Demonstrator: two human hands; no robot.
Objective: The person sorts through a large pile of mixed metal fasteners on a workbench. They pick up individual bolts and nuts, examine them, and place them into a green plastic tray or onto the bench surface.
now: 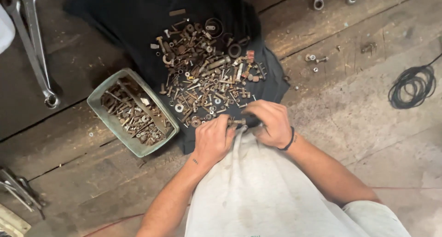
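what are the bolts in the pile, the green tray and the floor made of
Bolts and nuts: steel by the look, brown and dull grey, many rusty. Green tray: likely painted or enamelled metal, thin rim with worn patches; plastic is possible. Floor: bare wooden planks, with visible grain and gaps, dirty and unfinished.

Just beyond the hands (241, 128) a heap of bolts and nuts (207, 78) lies on a cloth (138, 25) on the floor. Left of the hands stands a tray (133, 111) with more hardware in it. Farther left lie wrenches (32, 43); far right, a coil of wire (412, 86).
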